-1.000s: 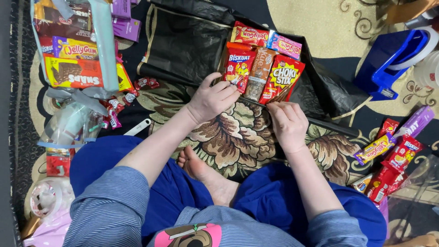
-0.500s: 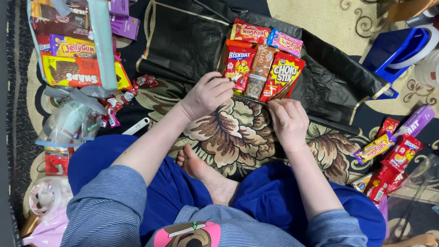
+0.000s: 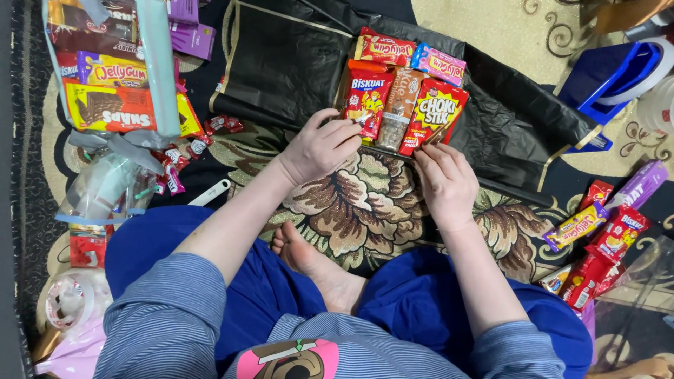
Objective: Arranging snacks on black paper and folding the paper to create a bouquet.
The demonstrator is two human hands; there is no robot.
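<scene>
I sit cross-legged on a patterned carpet. A black plastic bag (image 3: 288, 63) lies spread in front of me with several snack packets on it: a red biscuit packet (image 3: 366, 98), a brown bar (image 3: 400, 105), a red-and-yellow stick-snack packet (image 3: 437, 112), and two gum packets (image 3: 382, 49) behind them. My left hand (image 3: 319, 147) rests at the lower edge of the red biscuit packet, fingers curled and touching it. My right hand (image 3: 444, 184) pinches the lower corner of the red-and-yellow packet.
A clear bag (image 3: 112, 70) full of snack boxes lies at the far left, with loose candies (image 3: 189, 151) below it. More packets (image 3: 597, 242) are heaped at the right. A blue-and-white container (image 3: 614, 74) stands at the upper right. My bare foot (image 3: 316, 263) rests between my knees.
Both hands have moved slightly forward to the lower edges of the packets on the black bag. The view has shifted a little.
</scene>
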